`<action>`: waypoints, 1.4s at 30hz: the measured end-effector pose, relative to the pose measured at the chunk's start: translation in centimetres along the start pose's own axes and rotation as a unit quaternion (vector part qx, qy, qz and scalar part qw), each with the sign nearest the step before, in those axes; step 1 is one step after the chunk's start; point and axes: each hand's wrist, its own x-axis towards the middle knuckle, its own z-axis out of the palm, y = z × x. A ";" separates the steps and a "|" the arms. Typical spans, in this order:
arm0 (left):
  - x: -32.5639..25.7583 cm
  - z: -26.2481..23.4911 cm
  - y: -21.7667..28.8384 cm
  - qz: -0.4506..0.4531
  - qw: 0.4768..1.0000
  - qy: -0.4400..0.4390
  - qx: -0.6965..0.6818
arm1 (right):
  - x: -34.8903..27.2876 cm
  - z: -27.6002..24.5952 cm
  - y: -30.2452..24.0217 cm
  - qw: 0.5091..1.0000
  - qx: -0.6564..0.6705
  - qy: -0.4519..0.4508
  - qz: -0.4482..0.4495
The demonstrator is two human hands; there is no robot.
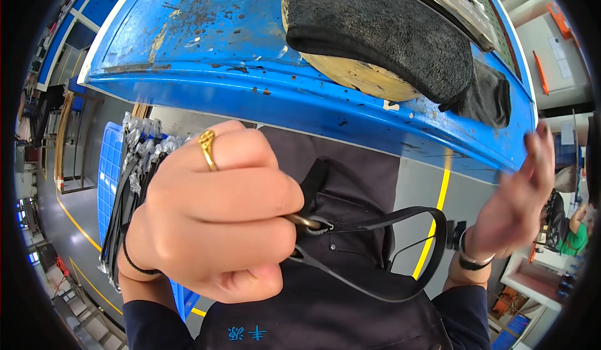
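My left hand point(216, 215) is raised in the middle, its fingers wrapped in a fist around the metal end of a narrow black belt point(432, 240). A bit of brass-coloured metal shows beside the thumb side of the fist; the rest of that end is hidden inside the hand. From there the belt curves out to the right in a loose loop before my dark apron point(338, 294). My right hand point(513, 200) is off to the right by the bench corner, smeared by motion, fingers stretched and holding nothing visible.
A worn blue workbench point(206, 56) spans the top. On it lie a dark fuzzy cloth point(382, 31) over a round pale wooden block point(357, 78). Left of me, a blue crate point(109, 175) holds several black belts point(125, 200) with plastic-wrapped ends. A person in green point(573, 234) is far right.
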 end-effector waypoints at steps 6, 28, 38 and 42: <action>-0.3 0.4 0.1 0.048 0.997 0.021 0.054 | 0.0 1.7 5.9 0.941 -0.291 -0.019 0.170; 0.5 1.3 0.2 0.066 0.996 0.019 0.062 | 1.7 3.3 -3.0 0.965 0.156 -0.209 -0.029; 0.5 1.3 0.1 0.068 0.996 0.022 0.052 | 1.5 3.5 -3.2 0.969 0.143 -0.201 -0.031; 0.5 1.3 0.0 0.072 0.996 0.018 0.052 | 1.5 3.5 -3.1 0.969 0.143 -0.199 -0.030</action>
